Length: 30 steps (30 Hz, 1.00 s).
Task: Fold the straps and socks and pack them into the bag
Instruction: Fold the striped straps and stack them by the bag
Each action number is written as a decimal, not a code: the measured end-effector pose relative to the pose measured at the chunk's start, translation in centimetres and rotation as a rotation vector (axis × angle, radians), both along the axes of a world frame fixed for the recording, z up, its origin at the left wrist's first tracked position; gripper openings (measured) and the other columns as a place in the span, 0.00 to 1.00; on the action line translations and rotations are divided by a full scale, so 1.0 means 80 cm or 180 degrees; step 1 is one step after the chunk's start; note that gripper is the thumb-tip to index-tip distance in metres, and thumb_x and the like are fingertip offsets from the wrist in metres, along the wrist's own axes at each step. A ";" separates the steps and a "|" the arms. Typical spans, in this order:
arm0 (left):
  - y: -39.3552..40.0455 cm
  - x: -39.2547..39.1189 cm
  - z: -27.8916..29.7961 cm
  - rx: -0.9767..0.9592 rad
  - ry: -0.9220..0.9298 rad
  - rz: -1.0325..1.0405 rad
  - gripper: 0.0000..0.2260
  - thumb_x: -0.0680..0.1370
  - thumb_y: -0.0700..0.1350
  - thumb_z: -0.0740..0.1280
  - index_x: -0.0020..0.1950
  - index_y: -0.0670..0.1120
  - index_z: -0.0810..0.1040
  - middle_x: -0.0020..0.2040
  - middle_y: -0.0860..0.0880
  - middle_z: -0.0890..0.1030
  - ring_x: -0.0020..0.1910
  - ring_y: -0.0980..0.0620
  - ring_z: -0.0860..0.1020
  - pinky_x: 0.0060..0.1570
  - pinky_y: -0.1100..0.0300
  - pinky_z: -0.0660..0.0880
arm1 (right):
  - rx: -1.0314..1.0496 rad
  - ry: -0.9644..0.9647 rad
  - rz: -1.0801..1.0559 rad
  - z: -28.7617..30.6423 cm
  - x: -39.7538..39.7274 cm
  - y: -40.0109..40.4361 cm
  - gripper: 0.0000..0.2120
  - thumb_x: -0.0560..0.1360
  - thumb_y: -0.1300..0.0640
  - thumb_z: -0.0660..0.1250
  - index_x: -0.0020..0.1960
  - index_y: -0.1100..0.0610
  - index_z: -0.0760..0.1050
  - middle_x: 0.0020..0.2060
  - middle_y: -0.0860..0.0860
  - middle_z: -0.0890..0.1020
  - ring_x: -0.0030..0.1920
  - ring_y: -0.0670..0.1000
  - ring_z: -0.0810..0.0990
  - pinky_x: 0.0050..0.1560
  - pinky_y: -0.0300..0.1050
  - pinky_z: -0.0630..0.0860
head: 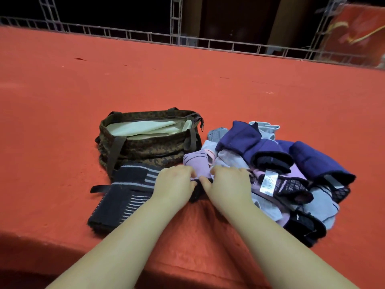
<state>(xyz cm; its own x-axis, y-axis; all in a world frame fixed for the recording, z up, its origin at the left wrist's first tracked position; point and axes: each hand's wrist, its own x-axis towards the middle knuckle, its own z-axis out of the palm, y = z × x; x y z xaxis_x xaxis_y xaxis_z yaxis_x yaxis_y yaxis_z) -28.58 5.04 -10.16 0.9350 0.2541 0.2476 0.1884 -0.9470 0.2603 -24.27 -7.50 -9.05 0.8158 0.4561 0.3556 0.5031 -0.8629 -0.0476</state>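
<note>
Hands, left [174, 184] and right [228, 184], pinch one lilac-and-black knit sock [199, 170] with curled fingers, likely folding it, camouflage fabric bag [150, 146] open at 11 o'clock.

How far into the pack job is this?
Early. Done: nothing visibly packed; the bag stands open, only pale lining showing. One dark striped strap lies in front of it, seemingly folded. In hand: left hand and right hand both pinch a dark-cuffed pink sock at the pile's near edge. Left: the heap of socks beside the bag, all loose.
</note>
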 end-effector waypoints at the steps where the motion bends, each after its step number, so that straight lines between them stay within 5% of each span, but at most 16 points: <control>1: 0.001 0.002 -0.001 -0.0065 -0.0011 0.0024 0.11 0.78 0.52 0.63 0.57 0.52 0.79 0.57 0.51 0.80 0.57 0.49 0.77 0.55 0.56 0.69 | 0.0039 0.0065 -0.0044 0.000 0.001 0.003 0.18 0.78 0.43 0.57 0.57 0.52 0.77 0.51 0.52 0.82 0.56 0.55 0.77 0.55 0.48 0.64; 7: 0.003 -0.020 0.017 -0.1715 -0.0443 0.0084 0.04 0.76 0.47 0.68 0.46 0.51 0.82 0.44 0.54 0.83 0.47 0.53 0.80 0.47 0.61 0.72 | 0.1706 0.1449 -0.0014 0.017 -0.011 0.007 0.11 0.77 0.47 0.63 0.51 0.50 0.81 0.48 0.46 0.84 0.52 0.47 0.80 0.52 0.42 0.73; 10: -0.008 -0.052 0.040 -0.2394 -0.0690 -0.0124 0.05 0.75 0.43 0.70 0.41 0.51 0.82 0.38 0.57 0.83 0.38 0.64 0.79 0.38 0.73 0.69 | 0.2442 0.1663 0.0588 0.028 -0.046 -0.016 0.05 0.75 0.47 0.65 0.45 0.45 0.79 0.42 0.39 0.83 0.47 0.36 0.78 0.45 0.27 0.70; 13: -0.022 -0.087 0.042 -0.2808 -0.0586 -0.0366 0.03 0.74 0.42 0.71 0.42 0.47 0.85 0.38 0.53 0.85 0.38 0.62 0.80 0.40 0.71 0.72 | 0.2798 0.1747 0.0895 0.015 -0.086 -0.046 0.04 0.72 0.44 0.67 0.46 0.42 0.78 0.44 0.37 0.83 0.49 0.34 0.78 0.49 0.25 0.69; 16: -0.033 -0.109 0.019 -0.2520 -0.0518 -0.0396 0.05 0.72 0.51 0.72 0.37 0.53 0.83 0.38 0.56 0.84 0.40 0.62 0.79 0.44 0.66 0.72 | 0.2887 0.1854 0.0738 -0.020 -0.102 -0.067 0.11 0.69 0.42 0.65 0.49 0.44 0.79 0.46 0.37 0.83 0.50 0.38 0.80 0.54 0.36 0.74; 19: -0.040 -0.117 -0.006 -0.1949 -0.0671 -0.0246 0.12 0.68 0.63 0.61 0.33 0.56 0.75 0.46 0.58 0.81 0.50 0.57 0.77 0.54 0.62 0.68 | 0.2960 0.1976 0.0528 -0.041 -0.117 -0.079 0.14 0.66 0.41 0.68 0.51 0.42 0.77 0.48 0.37 0.82 0.50 0.38 0.80 0.53 0.37 0.75; 23: -0.054 -0.116 -0.011 -0.1906 -0.0542 -0.0295 0.10 0.76 0.54 0.62 0.36 0.53 0.71 0.56 0.55 0.80 0.58 0.57 0.75 0.54 0.66 0.64 | 0.2992 0.2042 0.0575 -0.049 -0.141 -0.089 0.22 0.64 0.43 0.72 0.57 0.43 0.73 0.52 0.36 0.80 0.52 0.37 0.79 0.51 0.30 0.73; 25: -0.057 -0.112 -0.012 -0.1851 -0.0455 -0.0417 0.08 0.78 0.50 0.63 0.39 0.52 0.70 0.58 0.55 0.79 0.59 0.58 0.75 0.53 0.68 0.64 | 0.3155 0.2085 0.0615 -0.055 -0.143 -0.092 0.18 0.69 0.54 0.73 0.56 0.42 0.74 0.52 0.33 0.80 0.52 0.36 0.79 0.51 0.29 0.73; 27: -0.060 -0.109 -0.010 -0.1807 -0.0363 -0.0674 0.07 0.76 0.57 0.62 0.47 0.55 0.71 0.57 0.60 0.77 0.58 0.61 0.74 0.53 0.73 0.65 | 0.3234 0.1986 0.0650 -0.061 -0.142 -0.095 0.18 0.71 0.57 0.69 0.56 0.39 0.73 0.54 0.30 0.78 0.55 0.35 0.78 0.55 0.30 0.72; 30: -0.065 -0.106 -0.012 -0.1498 -0.0235 -0.1046 0.23 0.72 0.65 0.56 0.61 0.57 0.74 0.57 0.61 0.78 0.58 0.64 0.73 0.59 0.69 0.66 | 0.3171 0.1917 0.0738 -0.067 -0.143 -0.096 0.20 0.72 0.55 0.65 0.59 0.37 0.71 0.58 0.31 0.77 0.60 0.35 0.75 0.61 0.31 0.69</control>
<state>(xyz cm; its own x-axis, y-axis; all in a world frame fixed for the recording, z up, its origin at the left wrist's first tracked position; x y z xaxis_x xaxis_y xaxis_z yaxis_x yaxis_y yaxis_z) -37.02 -0.12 -11.14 0.9680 0.0519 0.2457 -0.1305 -0.7318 0.6689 -35.73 -15.20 -14.38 0.9076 0.3547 0.2246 0.3093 -0.2029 -0.9291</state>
